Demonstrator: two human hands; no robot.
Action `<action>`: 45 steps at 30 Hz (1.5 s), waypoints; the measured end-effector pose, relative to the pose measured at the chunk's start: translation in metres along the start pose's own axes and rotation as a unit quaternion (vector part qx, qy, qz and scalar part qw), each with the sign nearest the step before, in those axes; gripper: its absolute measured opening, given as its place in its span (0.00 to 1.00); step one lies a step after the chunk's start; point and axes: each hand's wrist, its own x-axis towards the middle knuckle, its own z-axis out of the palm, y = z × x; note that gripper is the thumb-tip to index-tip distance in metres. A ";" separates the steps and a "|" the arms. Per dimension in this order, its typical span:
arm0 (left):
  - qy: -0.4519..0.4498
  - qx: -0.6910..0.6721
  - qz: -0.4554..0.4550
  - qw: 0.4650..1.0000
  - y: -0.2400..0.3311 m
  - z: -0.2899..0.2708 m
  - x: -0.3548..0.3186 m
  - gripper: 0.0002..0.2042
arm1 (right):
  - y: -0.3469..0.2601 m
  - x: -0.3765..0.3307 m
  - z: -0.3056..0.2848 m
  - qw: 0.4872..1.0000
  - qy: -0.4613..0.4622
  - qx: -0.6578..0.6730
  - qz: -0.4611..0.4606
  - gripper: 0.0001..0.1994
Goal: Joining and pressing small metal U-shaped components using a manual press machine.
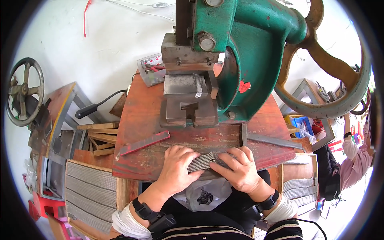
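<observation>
Over the front edge of the worktable, I hold a stack of thin grey metal strips with ridged faces [201,162] between both hands. My left hand [176,164] grips its left end, thumb in front and fingers behind. My right hand [240,168] closes around the other end, its fingers curled over the top. The fingers hide both ends of the stack. Behind my hands stands a green hand press [260,60], with a flat steel plate [184,85] above a notched steel base [190,112].
On the reddish wooden table [134,108] lie a red-and-dark bar [146,143] and a flat metal bar [274,141]. Trays of grey strips stand at left [90,192] and right [298,180]. A clear bin [152,76] sits behind. Another person's sleeve [356,168] shows far right.
</observation>
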 end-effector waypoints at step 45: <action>0.008 0.062 -0.006 0.998 0.013 0.017 0.006 0.24 | 0.006 -0.011 0.009 0.997 0.039 0.068 0.011 0.21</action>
